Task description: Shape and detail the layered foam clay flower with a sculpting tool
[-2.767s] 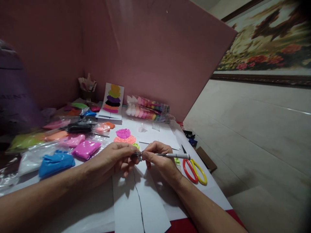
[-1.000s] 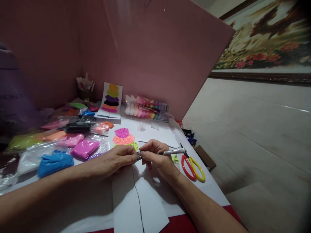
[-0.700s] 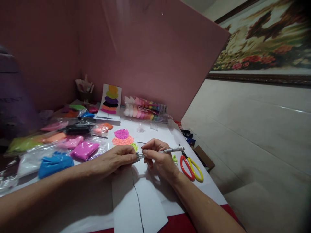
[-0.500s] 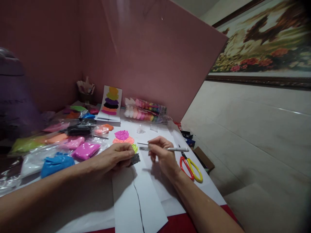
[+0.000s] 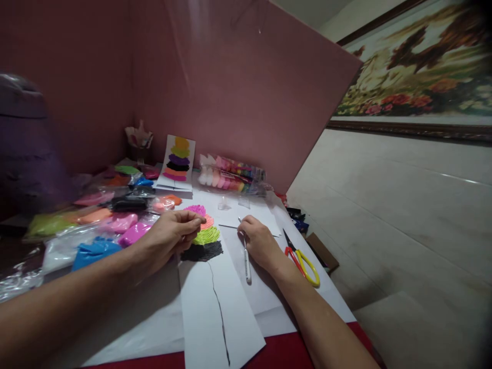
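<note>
A white paper sheet [image 5: 230, 318] bears textured clay bands: magenta [image 5: 197, 209], coral [image 5: 208, 222], yellow-green [image 5: 207, 236] and black [image 5: 203, 251]. Below them runs a thin black line [image 5: 218, 302]. Over the left side of the bands, my left hand [image 5: 179, 233] pinches thumb and forefinger together; a tiny dark bit seems to be at the tips, too small to name. My right hand [image 5: 258, 238] is closed around the upper part of a slim pen-like tool [image 5: 247, 264] with a pale ribbed handle, lying low at the table. Beside that hand is a thin dark stick [image 5: 227, 226].
Scissors [image 5: 302, 264] with red and yellow handles lie at the right. Bagged coloured clay [image 5: 96, 251] crowds the left. Behind stand a picture card [image 5: 176, 163] with coloured bands and packs of clay [image 5: 230, 174]. A purple bottle [image 5: 28, 148] stands far left.
My left hand has lifted off the black band and moved left, uncovering more of the bands. My right hand has lowered and the tool has turned from sideways to pointing away from me.
</note>
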`<state>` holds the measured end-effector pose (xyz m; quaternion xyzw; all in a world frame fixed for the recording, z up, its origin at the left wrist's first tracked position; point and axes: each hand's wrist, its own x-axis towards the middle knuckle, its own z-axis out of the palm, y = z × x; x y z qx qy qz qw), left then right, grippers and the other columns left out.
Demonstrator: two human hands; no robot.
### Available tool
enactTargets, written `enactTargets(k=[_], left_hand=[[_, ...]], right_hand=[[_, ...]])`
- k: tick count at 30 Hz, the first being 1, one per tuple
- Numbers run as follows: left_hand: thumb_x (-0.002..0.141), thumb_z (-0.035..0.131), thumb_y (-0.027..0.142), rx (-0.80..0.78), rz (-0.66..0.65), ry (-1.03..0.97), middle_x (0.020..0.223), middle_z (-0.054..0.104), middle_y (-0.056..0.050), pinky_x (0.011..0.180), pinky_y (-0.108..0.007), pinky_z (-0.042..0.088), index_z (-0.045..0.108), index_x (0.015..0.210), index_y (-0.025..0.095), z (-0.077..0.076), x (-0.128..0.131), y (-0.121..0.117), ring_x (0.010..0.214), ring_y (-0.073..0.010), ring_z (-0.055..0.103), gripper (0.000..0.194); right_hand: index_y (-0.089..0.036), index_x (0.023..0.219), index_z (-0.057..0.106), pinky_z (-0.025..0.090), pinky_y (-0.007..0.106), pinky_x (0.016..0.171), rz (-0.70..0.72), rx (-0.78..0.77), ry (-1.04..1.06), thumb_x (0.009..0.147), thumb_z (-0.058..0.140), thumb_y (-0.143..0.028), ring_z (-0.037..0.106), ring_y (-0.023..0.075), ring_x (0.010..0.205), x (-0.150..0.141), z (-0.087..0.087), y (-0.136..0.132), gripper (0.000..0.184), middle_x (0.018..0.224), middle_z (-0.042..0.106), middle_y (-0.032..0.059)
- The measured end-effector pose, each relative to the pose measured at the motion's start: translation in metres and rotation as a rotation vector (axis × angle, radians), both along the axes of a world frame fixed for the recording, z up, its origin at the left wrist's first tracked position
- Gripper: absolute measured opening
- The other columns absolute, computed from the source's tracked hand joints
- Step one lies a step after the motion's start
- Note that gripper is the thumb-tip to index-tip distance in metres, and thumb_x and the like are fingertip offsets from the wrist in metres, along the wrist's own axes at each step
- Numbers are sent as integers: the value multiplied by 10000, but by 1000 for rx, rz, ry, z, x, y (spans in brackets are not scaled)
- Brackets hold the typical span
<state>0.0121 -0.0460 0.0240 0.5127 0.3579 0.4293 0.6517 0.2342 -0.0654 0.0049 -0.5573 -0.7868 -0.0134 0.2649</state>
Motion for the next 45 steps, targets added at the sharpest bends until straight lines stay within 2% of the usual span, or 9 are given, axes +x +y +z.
enactTargets(k=[5, 8, 16, 21, 24, 29, 37, 41, 45], left_hand=[[715, 663, 145, 17, 138, -15, 482, 479, 45, 366, -142, 268, 541, 646, 130, 0, -2, 3, 369, -34, 373, 141], [714, 569, 43, 40, 218, -11, 521, 577, 9, 413, -159, 359, 572, 750, 121, 5, -3, 4, 379, -54, 457, 86], [672, 728, 309, 165, 309, 68, 413, 446, 62, 337, -157, 165, 562, 575, 142, 13, -5, 1, 331, -34, 328, 255], [641, 718, 220, 212, 424, 16, 480, 535, 39, 371, -179, 298, 675, 823, 117, 8, -6, 7, 402, -72, 419, 213], [635, 737, 191, 175, 474, 0, 576, 605, 1, 405, -185, 364, 661, 800, 114, 7, -8, 9, 482, -98, 518, 197], [752, 678, 389, 199, 396, -11, 443, 465, 55, 346, -185, 234, 634, 688, 133, 3, -10, 14, 363, -54, 352, 267], [526, 812, 181, 225, 451, 48, 601, 605, 19, 452, -208, 377, 654, 710, 133, 4, -9, 15, 490, -88, 486, 247], [710, 718, 360, 211, 356, 45, 466, 469, 51, 380, -189, 261, 585, 601, 140, 4, -9, 15, 392, -54, 358, 280], [737, 674, 397, 121, 230, -20, 518, 521, 19, 369, -193, 285, 630, 696, 112, 6, -8, 13, 395, -68, 406, 291]], right_hand=[[-208, 1084, 640, 426, 304, 736, -96, 45, -126, 791, 484, 4, 561, 221, 909, -1, 5, -4, 394, 964, 635, 89], [-203, 1075, 647, 441, 309, 738, -118, 129, -144, 801, 495, -20, 575, 223, 907, -3, 4, -5, 363, 957, 645, 82], [-197, 985, 663, 472, 307, 707, 206, 236, 205, 860, 483, -95, 582, 186, 802, -19, -3, -12, 242, 843, 629, 64], [-212, 972, 668, 474, 300, 682, 333, 156, 305, 824, 520, -86, 576, 170, 779, -25, -4, -17, 244, 859, 623, 53], [-209, 963, 665, 470, 293, 658, 354, 130, 335, 822, 507, -80, 571, 164, 753, -26, -3, -19, 248, 846, 617, 51], [-210, 952, 657, 465, 297, 651, 354, 155, 338, 816, 502, -70, 564, 164, 731, -26, -4, -19, 250, 810, 613, 41], [-210, 936, 653, 446, 304, 620, 321, 207, 338, 846, 497, -99, 538, 166, 681, -26, -5, -17, 211, 733, 581, 32], [-197, 933, 651, 436, 302, 605, 329, 214, 333, 849, 494, -96, 525, 162, 661, -25, -5, -17, 205, 722, 576, 33], [-203, 937, 649, 435, 295, 600, 341, 207, 330, 839, 487, -78, 530, 162, 658, -25, -4, -18, 227, 721, 583, 33]])
